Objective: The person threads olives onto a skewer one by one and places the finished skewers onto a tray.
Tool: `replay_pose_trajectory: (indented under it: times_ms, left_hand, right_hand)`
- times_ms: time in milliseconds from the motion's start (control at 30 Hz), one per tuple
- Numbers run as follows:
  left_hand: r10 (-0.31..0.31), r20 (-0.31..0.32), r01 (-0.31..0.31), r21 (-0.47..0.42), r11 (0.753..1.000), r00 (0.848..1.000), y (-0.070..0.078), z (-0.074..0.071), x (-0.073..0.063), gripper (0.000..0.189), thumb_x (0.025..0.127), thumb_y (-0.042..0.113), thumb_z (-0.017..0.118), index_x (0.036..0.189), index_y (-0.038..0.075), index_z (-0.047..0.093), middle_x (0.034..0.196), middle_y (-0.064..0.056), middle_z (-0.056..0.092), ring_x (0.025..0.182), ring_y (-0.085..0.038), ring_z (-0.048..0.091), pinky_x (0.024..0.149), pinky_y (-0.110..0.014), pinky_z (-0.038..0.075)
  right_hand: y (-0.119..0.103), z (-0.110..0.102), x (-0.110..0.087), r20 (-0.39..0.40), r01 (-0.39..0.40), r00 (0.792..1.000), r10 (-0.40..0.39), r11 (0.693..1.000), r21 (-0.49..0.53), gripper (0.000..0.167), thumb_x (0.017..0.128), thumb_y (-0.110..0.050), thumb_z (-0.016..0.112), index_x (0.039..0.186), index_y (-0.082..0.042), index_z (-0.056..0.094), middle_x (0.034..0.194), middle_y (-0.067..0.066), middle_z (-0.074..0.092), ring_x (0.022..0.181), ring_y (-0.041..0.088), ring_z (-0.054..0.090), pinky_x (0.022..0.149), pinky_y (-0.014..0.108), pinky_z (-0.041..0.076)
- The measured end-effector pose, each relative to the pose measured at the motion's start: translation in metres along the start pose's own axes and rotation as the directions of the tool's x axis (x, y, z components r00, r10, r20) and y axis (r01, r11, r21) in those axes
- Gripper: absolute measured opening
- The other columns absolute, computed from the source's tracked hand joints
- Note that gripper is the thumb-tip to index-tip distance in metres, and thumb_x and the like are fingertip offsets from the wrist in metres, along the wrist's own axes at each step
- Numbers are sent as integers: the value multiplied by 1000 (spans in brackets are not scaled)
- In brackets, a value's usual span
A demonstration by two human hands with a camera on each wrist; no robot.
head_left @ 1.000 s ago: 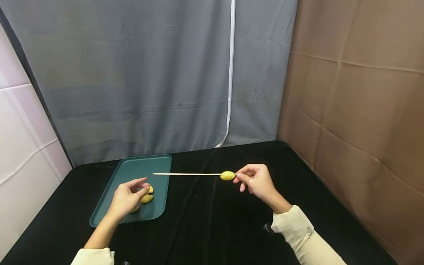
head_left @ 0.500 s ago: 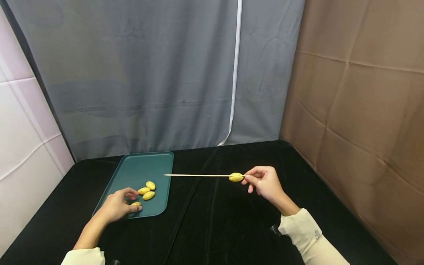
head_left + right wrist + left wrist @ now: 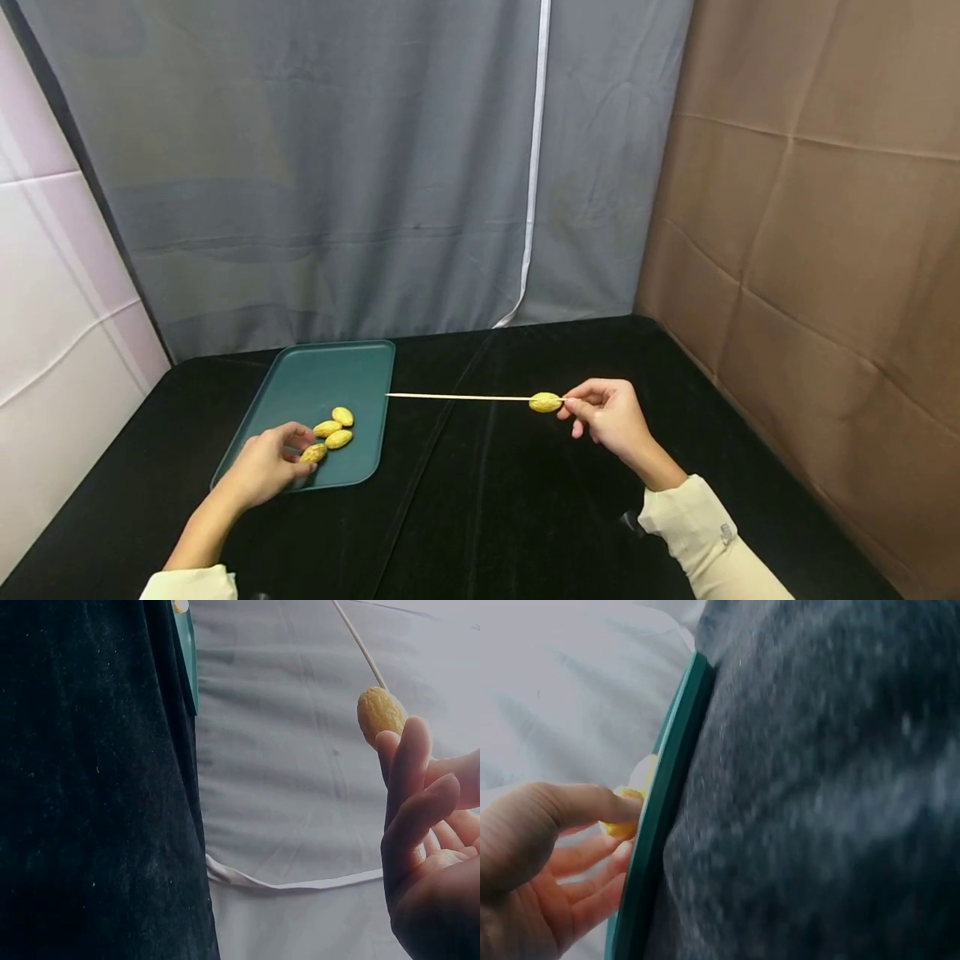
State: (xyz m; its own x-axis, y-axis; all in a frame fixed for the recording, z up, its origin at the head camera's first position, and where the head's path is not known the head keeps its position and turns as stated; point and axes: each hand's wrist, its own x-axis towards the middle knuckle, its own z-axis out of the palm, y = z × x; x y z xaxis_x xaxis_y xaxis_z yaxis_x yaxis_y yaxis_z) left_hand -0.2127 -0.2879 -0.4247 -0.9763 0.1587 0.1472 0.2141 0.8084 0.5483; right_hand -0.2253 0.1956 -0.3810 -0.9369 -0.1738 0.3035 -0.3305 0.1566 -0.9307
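My right hand [image 3: 611,421] pinches the right end of a thin wooden skewer [image 3: 457,397], held level above the table. One wrinkled yellow oval fruit [image 3: 545,402] is threaded on it, close beside my fingertips; the right wrist view shows this skewered fruit [image 3: 380,714] too. The skewer's bare tip points left, to the tray's right edge. Over the green tray [image 3: 330,375], my left hand [image 3: 262,467] pinches another yellow fruit [image 3: 313,453] between thumb and fingers. Three similar loose fruits [image 3: 339,439] lie just beyond it. In the left wrist view, the tray rim partly hides the fruit [image 3: 622,817].
A black cloth [image 3: 525,517] covers the table. Grey curtain [image 3: 375,167] hangs behind, with a brown cloth wall [image 3: 810,250] at right and a white one [image 3: 60,308] at left. A small dark object [image 3: 632,522] sits by the right sleeve.
The left hand has come down and towards me from above the fruits, and now grips the nearest one, which has tilted. The right hand and skewer have shifted rightward in view.
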Motion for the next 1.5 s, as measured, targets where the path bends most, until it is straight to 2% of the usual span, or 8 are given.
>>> replay_pose_trajectory:
  times_ms: [233, 433, 567, 700, 967, 1167, 1367, 1500]
  left_hand:
    - [65, -118, -75, -79, 994, 991, 32, 10, 6, 27, 78, 3, 78, 102, 1, 67, 97, -10, 70, 83, -23, 68, 72, -37, 52]
    - [95, -154, -128, -222, 967, 983, 59, 16, 17, 27, 82, 0, 74, 108, -1, 67, 100, -12, 71, 87, -24, 67, 67, -25, 53]
    - [106, -177, -154, -287, 945, 978, 72, 20, 22, 29, 82, -2, 75, 109, -1, 66, 100, -14, 71, 87, -24, 67, 66, -22, 54]
    - [127, -166, -181, -365, 913, 978, 84, 25, 26, 29, 81, -2, 77, 109, -2, 67, 99, -14, 71, 86, -22, 67, 67, -22, 54]
    - [209, -134, -248, -542, 803, 969, 104, 34, 30, 30, 81, -5, 76, 109, -4, 67, 99, -17, 69, 82, -14, 67, 68, -23, 55]
    - [216, -114, -241, -585, 774, 970, 112, 39, 31, 31, 82, -5, 75, 111, -6, 65, 99, -25, 67, 80, -18, 67, 68, -22, 55]
    - [198, -113, -224, -636, 739, 974, 115, 43, 32, 36, 86, -3, 72, 119, -6, 58, 107, -25, 65, 86, -12, 68, 73, -24, 55]
    - [173, -95, -193, -649, 736, 980, 118, 45, 33, 34, 91, 2, 68, 123, -3, 55, 107, -26, 66, 83, -13, 68, 69, -28, 57]
  right_hand:
    - [4, -12, -3, -10, 4, 1000, -4, 1000, -6, 10, 91, 5, 66, 91, 14, 66, 75, 19, 71, 47, 10, 59, 37, 20, 37]
    - [6, -18, -5, -4, 24, 1000, -24, 1000, -13, 11, 92, 5, 65, 91, 16, 66, 75, 17, 71, 47, 9, 59, 37, 20, 38]
    - [8, -20, -6, 6, 5, 1000, -5, 1000, -15, 12, 92, 4, 65, 92, 15, 66, 75, 15, 71, 47, 9, 59, 37, 20, 38]
    - [10, -21, -7, 11, -7, 1000, 8, 1000, -19, 11, 92, 4, 65, 91, 15, 66, 75, 16, 71, 48, 9, 59, 38, 20, 38]
    - [11, -26, -7, 11, -4, 1000, 5, 1000, -29, 10, 91, 5, 65, 91, 15, 66, 75, 19, 71, 48, 10, 59, 38, 20, 38]
    - [11, -32, -11, -1, -19, 1000, 19, 999, -30, 10, 91, 6, 65, 91, 16, 66, 74, 15, 71, 48, 9, 59, 38, 20, 38]
    - [11, -37, -13, 6, -3, 1000, 3, 999, -35, 11, 91, 6, 66, 92, 16, 66, 73, 13, 71, 48, 9, 59, 38, 20, 39]
    - [12, -40, -14, -1, 10, 1000, -10, 999, -36, 10, 90, 6, 66, 91, 16, 66, 73, 13, 71, 48, 10, 59, 38, 21, 39]
